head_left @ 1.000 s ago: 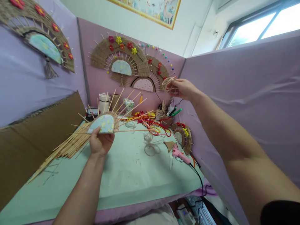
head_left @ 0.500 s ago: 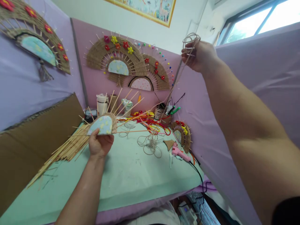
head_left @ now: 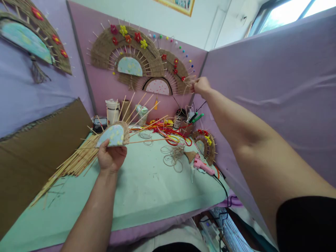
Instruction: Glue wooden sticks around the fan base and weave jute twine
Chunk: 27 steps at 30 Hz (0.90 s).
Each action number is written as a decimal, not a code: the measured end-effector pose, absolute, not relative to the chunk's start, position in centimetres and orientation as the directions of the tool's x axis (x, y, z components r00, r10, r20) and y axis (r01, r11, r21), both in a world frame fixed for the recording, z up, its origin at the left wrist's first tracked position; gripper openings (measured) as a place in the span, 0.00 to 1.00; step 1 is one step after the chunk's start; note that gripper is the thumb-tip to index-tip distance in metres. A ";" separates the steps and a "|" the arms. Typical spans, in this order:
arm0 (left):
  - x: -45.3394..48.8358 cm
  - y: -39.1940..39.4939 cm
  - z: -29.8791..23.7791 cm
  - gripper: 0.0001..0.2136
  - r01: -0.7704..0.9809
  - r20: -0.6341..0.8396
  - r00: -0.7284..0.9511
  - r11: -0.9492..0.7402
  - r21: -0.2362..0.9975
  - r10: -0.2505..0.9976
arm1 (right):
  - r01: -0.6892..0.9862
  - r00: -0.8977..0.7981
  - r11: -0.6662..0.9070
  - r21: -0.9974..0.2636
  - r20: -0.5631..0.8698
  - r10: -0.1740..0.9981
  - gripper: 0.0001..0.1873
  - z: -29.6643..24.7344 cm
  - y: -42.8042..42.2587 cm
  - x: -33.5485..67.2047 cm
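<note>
My left hand (head_left: pixel 111 157) is closed around the base of a half-made fan (head_left: pixel 113 134): a pale blue half-disc with a band of woven twine and long wooden sticks fanning outward. It is held just above the green table (head_left: pixel 147 196). My right hand (head_left: pixel 201 86) is stretched far out and up near the back corner, pinched on a strand of jute twine (head_left: pixel 189 91) that runs down toward loose coils of twine (head_left: pixel 173 155) lying on the table.
Finished woven fans (head_left: pixel 126 56) hang on the purple partitions. A bundle of sticks (head_left: pixel 70 164) lies left on the table. A pink glue gun (head_left: pixel 201 165), a small fan (head_left: pixel 206 145), red cords (head_left: pixel 170 134), cups and a pen pot (head_left: pixel 185 126) sit at the back right.
My right hand has dropped from high overhead to the back corner, still pulling twine. More twine has settled in coils on the table. My left hand with the fan barely moved.
</note>
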<state>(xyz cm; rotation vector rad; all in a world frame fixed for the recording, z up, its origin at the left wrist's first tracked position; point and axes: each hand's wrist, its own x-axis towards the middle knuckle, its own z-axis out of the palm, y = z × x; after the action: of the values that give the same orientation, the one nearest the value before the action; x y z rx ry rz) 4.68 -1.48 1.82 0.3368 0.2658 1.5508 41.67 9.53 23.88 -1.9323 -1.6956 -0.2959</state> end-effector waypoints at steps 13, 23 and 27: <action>5.0 -1.5 1.5 0.10 -0.916 0.019 0.016 0.007 0.400 1.000 | 0.825 -0.449 0.548 0.139 -0.426 0.785 0.15 3.6 -2.8 33.6; 5.2 -1.6 1.5 0.14 -0.893 0.010 0.008 0.003 0.451 1.000 | 0.969 -0.239 0.244 -0.044 0.088 0.967 0.05 7.0 -1.2 36.7; 5.2 -1.7 1.6 0.14 -0.900 0.007 0.016 0.012 0.436 1.000 | 0.940 0.000 0.173 -0.293 0.508 0.861 0.09 19.3 2.4 40.4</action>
<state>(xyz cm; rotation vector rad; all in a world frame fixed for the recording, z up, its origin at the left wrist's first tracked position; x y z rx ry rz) 5.21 -1.68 1.60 0.3608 0.3447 1.5273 40.42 2.40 19.35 -1.6976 -1.8679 -0.1742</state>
